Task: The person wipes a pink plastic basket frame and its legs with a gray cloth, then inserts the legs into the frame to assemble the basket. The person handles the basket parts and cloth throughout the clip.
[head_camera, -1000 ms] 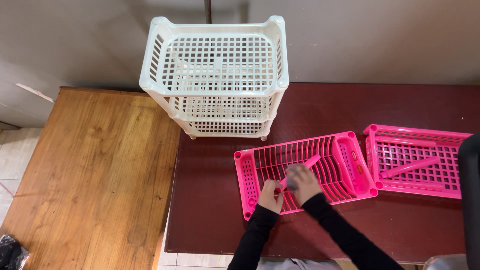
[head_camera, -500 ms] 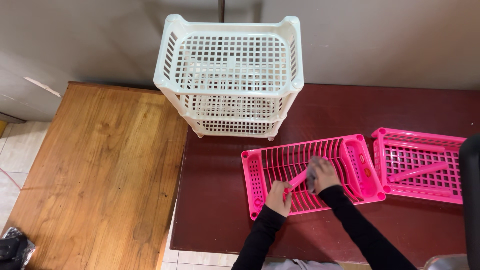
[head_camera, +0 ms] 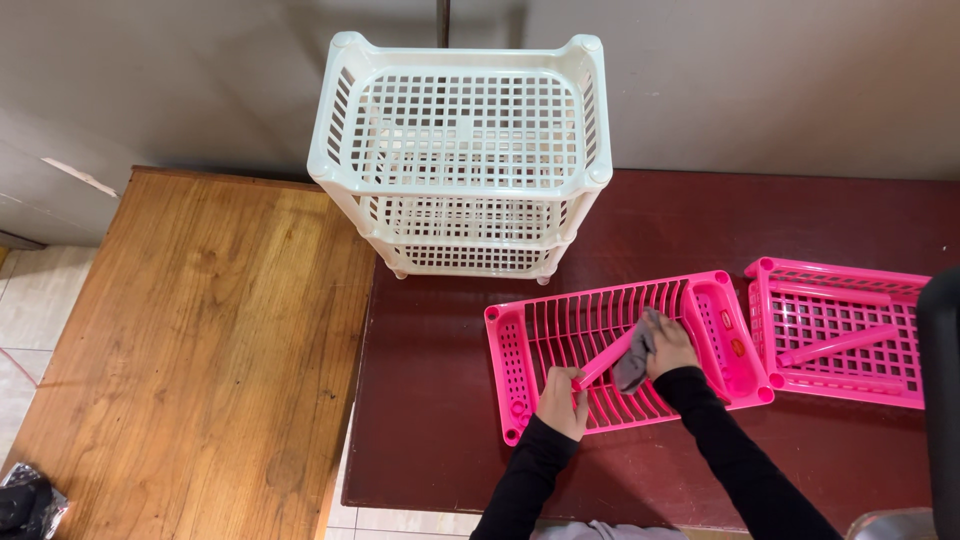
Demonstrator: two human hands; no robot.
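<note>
Left hand (head_camera: 562, 400) grips a pink plastic rod (head_camera: 603, 362) while right hand (head_camera: 668, 345) pinches a grey cloth (head_camera: 634, 362) against it, above a pink slatted plastic tray (head_camera: 560, 325).

second pink tray (head_camera: 838, 330) partly behind dark object (head_camera: 942, 400), itself cut off right

A dark red table (head_camera: 450, 400) carries a white rack (head_camera: 462, 150) and two pink trays (head_camera: 520, 345).
</note>
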